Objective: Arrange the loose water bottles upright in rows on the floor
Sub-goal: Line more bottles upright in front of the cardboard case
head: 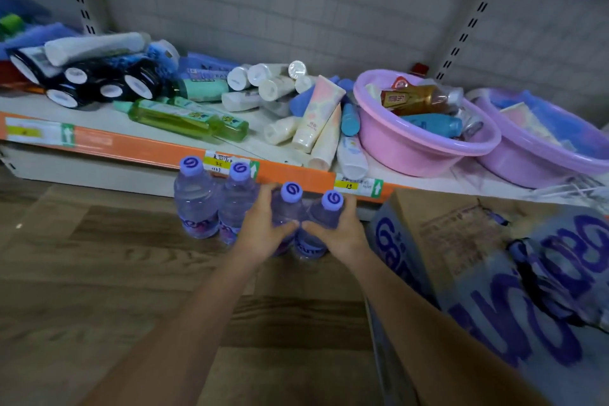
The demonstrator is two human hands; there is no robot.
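Two clear water bottles with purple caps stand upright side by side on the wooden floor [99,273], the left bottle [194,204] and its neighbour [235,204], just below the shelf's orange edge. To their right, my left hand [263,227] grips a third bottle [290,208] around its body. My right hand [339,227] grips a fourth bottle [329,211] right beside it. Both held bottles are upright, pressed together, their bases at floor level. My thumbs almost touch between them.
A low shelf [296,175] with an orange price strip runs behind the bottles, piled with lying toiletry tubes and bottles. Two pink basins [412,145] hold more items at the right. A torn cardboard case [445,241] with plastic wrap sits at the right.
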